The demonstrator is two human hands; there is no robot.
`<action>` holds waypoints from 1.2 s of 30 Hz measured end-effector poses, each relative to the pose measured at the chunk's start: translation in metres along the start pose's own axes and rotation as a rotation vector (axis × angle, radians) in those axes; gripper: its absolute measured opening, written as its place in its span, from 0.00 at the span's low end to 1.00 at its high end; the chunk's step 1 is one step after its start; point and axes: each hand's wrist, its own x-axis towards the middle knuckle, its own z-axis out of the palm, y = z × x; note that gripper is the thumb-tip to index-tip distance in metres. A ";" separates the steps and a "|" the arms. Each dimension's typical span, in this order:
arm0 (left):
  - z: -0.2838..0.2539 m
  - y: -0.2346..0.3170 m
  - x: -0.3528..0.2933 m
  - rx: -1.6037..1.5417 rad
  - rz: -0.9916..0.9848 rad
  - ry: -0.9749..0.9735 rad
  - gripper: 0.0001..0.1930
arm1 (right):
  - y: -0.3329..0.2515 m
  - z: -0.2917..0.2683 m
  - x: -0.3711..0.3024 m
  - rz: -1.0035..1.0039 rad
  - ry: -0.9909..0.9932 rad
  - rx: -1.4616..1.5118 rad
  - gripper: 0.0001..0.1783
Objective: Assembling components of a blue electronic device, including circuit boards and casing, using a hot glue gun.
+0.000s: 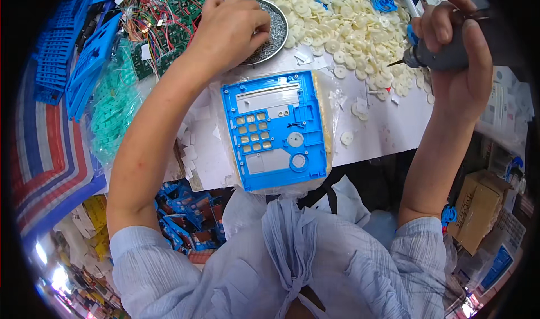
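Note:
Over a round metal dish [286,29] of small screws [277,36], my left hand [229,31] has its fingers curled down. Its fingertips are among the screws, and anything they pinch cannot be made out. At the upper right my right hand [469,74] is wrapped round a dark grey electric screwdriver [447,57]. The thin bit points left, raised above the bench. Between my arms, near the bench edge, lies a blue plastic housing panel [278,140] with keypad openings, a long window slot and round holes. It rests on clear plastic wrapping; neither hand touches it.
Many cream plastic discs [349,26] are heaped at the back. Wired green circuit boards [163,15] lie at the back left, beside bagged teal parts [115,108] and stacked blue plastic pieces [59,54]. A cardboard box [478,209] stands low at the right.

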 end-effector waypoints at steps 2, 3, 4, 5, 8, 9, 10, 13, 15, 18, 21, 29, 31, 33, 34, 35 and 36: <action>-0.003 -0.002 0.002 0.069 -0.032 0.010 0.07 | 0.005 -0.003 -0.006 0.025 -0.013 -0.003 0.24; 0.001 -0.006 0.003 0.113 -0.017 0.056 0.07 | 0.006 -0.001 -0.006 0.050 -0.016 0.010 0.24; 0.007 -0.010 0.004 0.158 -0.004 0.102 0.08 | 0.005 0.003 -0.006 0.065 -0.020 0.020 0.23; 0.009 -0.011 0.005 0.201 0.012 0.148 0.08 | 0.004 0.006 -0.006 0.081 -0.022 0.028 0.23; 0.002 -0.010 0.004 0.224 0.011 0.050 0.09 | 0.000 0.009 -0.001 0.115 -0.169 0.110 0.23; -0.003 -0.006 0.003 0.169 0.008 0.060 0.08 | -0.002 0.006 0.001 0.134 -0.238 0.145 0.23; -0.011 0.000 -0.001 0.115 0.005 0.070 0.07 | -0.005 -0.002 0.003 0.131 -0.356 0.147 0.25; -0.035 0.047 -0.016 -0.078 0.036 0.193 0.07 | -0.017 0.022 -0.016 0.147 -0.307 0.106 0.22; -0.042 0.089 -0.039 -0.241 0.045 0.119 0.04 | -0.016 0.026 -0.029 0.170 -0.372 0.353 0.21; -0.044 0.128 -0.072 -0.484 -0.031 0.038 0.05 | -0.035 0.062 -0.052 0.244 -0.279 0.384 0.18; -0.040 0.138 -0.087 -0.636 -0.112 0.075 0.06 | -0.048 0.070 -0.060 0.347 -0.288 0.391 0.18; -0.044 0.139 -0.092 -0.630 -0.139 0.119 0.07 | -0.048 0.083 -0.062 0.355 -0.252 0.434 0.17; -0.043 0.139 -0.095 -0.546 -0.117 0.113 0.09 | -0.046 0.084 -0.065 0.346 -0.255 0.416 0.17; -0.043 0.140 -0.095 -0.482 -0.126 0.111 0.12 | -0.043 0.085 -0.068 0.325 -0.228 0.410 0.18; -0.046 0.141 -0.095 -0.454 -0.150 0.112 0.14 | -0.041 0.084 -0.070 0.315 -0.207 0.395 0.18; -0.049 0.142 -0.096 -0.420 -0.180 0.113 0.16 | -0.038 0.083 -0.072 0.304 -0.187 0.385 0.18; -0.048 0.140 -0.101 -0.404 -0.126 0.065 0.18 | -0.036 0.079 -0.073 0.296 -0.165 0.357 0.19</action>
